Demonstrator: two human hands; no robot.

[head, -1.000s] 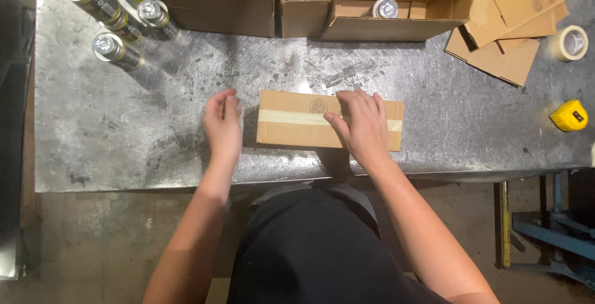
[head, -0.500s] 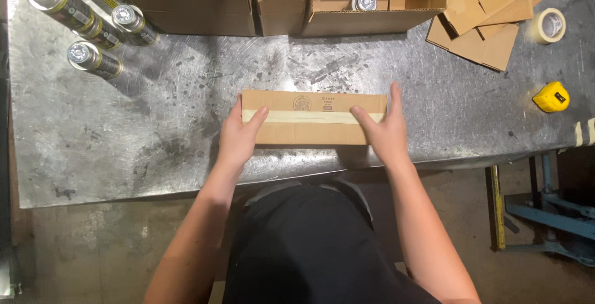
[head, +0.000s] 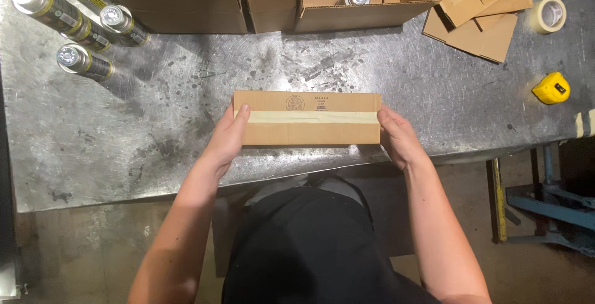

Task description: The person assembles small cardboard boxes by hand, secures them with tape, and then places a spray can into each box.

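Observation:
A long flat cardboard box [head: 307,118], sealed along its top with a strip of pale tape, lies on the scratched metal table [head: 155,130] near the front edge. My left hand [head: 228,136] presses against the box's left end, thumb on top. Against the right end rests my right hand [head: 398,136], fingers wrapped over the corner. Both hands grip the box between them.
Open cardboard boxes [head: 266,0] with metal cans inside line the back edge. Several tall cans [head: 83,62] stand at the back left. Flattened cardboard [head: 477,13], a roll of tape [head: 548,14] and a yellow tape measure [head: 551,88] sit at the right.
My hands slid from the top of the box out to its two ends. The box has turned square to the table edge.

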